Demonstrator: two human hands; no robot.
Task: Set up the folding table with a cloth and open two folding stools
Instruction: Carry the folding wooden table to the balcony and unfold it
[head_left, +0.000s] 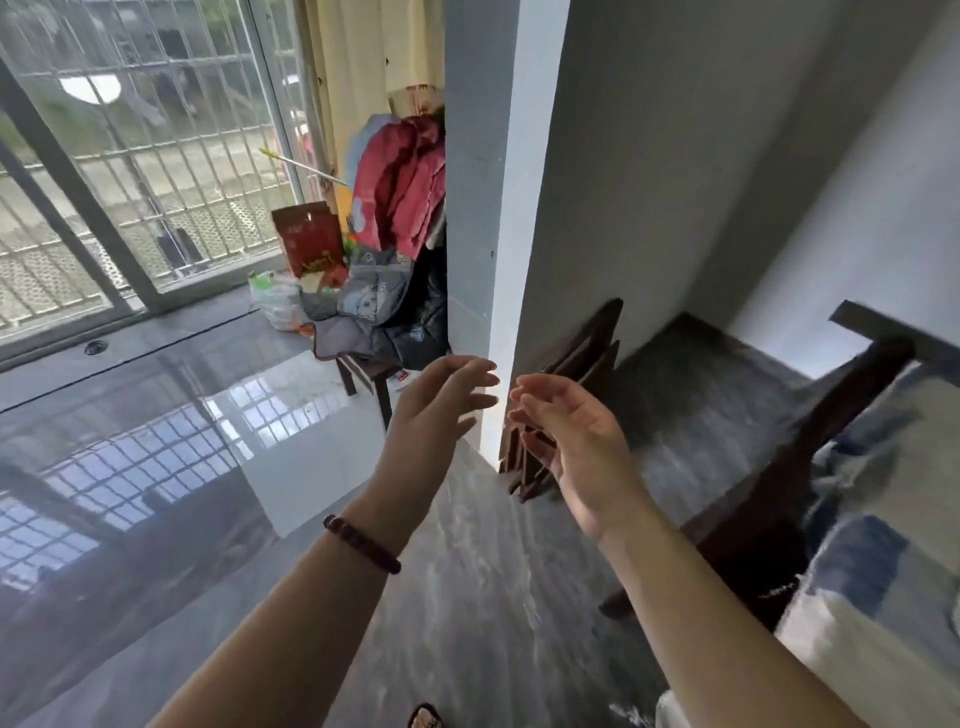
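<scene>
Dark brown folded wooden furniture (587, 358) leans upright against the grey wall just right of the white wall corner; I cannot tell table from stools. My left hand (441, 410), with a bead bracelet on its wrist, is raised in front of that corner, fingers relaxed and holding nothing. My right hand (571, 441) is raised beside it, palm turned left, fingers loosely spread, partly covering the lower part of the folded pieces. Neither hand touches them. No cloth for the table is visible.
A dark wooden bed frame (810, 447) with blue-and-white bedding (883, 571) fills the right side. A chair heaped with red and grey clothes (395, 234) and bags stands left of the corner. Barred sliding windows (130, 182) are at the left above the glossy grey floor (234, 415).
</scene>
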